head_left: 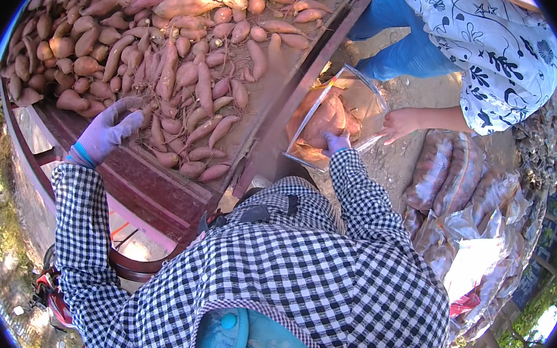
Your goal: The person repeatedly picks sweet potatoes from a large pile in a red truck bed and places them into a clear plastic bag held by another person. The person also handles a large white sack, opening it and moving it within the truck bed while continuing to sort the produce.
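My left hand (111, 129), in a pale purple glove, hovers at the near edge of a heap of sweet potatoes (169, 65). Its fingers are apart and nothing shows in its grasp. Inside the mouth of a clear plastic bag (377, 95), my right hand (337, 143), gloved too, lies against large sweet potatoes (327, 121). Part of its fingers is hidden, so whether it grips one cannot be told. Another person's bare hand (397, 124) pinches the right side of the bag's rim.
The heap lies on a flat truck or cart bed (271, 89) with a dark red metal side rail (313, 62). Filled plastic bags (460, 170) are stacked on the ground at right. A person in a patterned white shirt (497, 54) stands across from me, beside the bed.
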The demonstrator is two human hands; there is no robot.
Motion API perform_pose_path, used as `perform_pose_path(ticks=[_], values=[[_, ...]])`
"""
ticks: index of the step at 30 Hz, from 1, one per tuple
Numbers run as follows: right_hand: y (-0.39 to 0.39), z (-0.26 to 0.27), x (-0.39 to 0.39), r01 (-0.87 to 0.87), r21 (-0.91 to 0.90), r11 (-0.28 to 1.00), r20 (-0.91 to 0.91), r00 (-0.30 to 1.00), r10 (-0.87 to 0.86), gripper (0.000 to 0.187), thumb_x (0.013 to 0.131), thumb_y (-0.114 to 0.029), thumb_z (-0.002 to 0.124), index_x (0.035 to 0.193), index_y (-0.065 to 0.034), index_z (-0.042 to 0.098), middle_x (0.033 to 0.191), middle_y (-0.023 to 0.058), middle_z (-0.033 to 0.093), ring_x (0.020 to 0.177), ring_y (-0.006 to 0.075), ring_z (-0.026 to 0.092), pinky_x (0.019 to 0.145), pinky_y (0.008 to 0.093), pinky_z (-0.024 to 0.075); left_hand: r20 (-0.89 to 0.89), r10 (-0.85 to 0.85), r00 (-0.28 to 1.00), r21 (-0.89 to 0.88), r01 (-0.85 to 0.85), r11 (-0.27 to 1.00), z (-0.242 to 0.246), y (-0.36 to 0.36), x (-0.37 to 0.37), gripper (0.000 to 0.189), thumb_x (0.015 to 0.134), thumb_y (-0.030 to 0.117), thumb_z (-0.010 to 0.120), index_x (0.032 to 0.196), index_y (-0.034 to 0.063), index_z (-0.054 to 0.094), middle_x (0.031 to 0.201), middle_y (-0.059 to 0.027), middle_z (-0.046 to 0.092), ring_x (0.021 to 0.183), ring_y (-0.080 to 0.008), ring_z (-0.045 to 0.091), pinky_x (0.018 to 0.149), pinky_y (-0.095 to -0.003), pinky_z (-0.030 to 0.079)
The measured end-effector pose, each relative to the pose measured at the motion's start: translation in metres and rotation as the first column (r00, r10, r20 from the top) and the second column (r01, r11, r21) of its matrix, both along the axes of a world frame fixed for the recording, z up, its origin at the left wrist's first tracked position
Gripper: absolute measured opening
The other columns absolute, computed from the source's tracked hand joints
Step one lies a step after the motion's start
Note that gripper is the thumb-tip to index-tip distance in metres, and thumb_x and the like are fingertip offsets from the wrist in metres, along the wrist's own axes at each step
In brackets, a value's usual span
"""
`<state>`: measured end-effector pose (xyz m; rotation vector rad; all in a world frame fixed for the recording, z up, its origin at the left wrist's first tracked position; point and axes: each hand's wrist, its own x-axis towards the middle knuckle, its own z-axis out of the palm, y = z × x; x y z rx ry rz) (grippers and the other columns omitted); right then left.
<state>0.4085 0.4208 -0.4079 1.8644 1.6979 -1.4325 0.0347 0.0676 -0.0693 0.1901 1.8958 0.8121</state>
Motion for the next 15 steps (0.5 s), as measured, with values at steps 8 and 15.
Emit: perform_pose_path(ticks=[8,15], values=[[-0.03,0.087,-0.03,-0.451,0.07,0.89,-0.312,0.837,0.448,0.04,0.088,-0.02,0.07,0.119,0.0027,0.059,0.089,0.0092,0.067,0.078,0.0135,0.064,0.07,0.0279,0.053,0.079,0.039,0.996,0.244,-0.057,0.968,0.031,0.002,0.001,0.063,0.093,0.032,0.068,0.141,0.0002,0.043,0.112,-0.0036,0.06,0.095,-0.0084,0.055,0.082,-0.0232,0.046],[-0.042,0.126,-0.238,-0.553,0.213,0.805,-0.588,0.586,0.558,0.04,0.092,-0.016,0.066,0.127,-0.0004,0.054,0.103,0.0069,0.066,0.087,0.0126,0.065,0.078,0.027,0.0536,-0.244,0.319,0.916,0.251,-0.258,0.933,0.024,-0.02,-0.035,0.062,0.093,0.032,0.069,0.139,-0.0002,0.045,0.107,0.0006,0.055,0.091,-0.0065,0.051,0.08,-0.0218,0.044]])
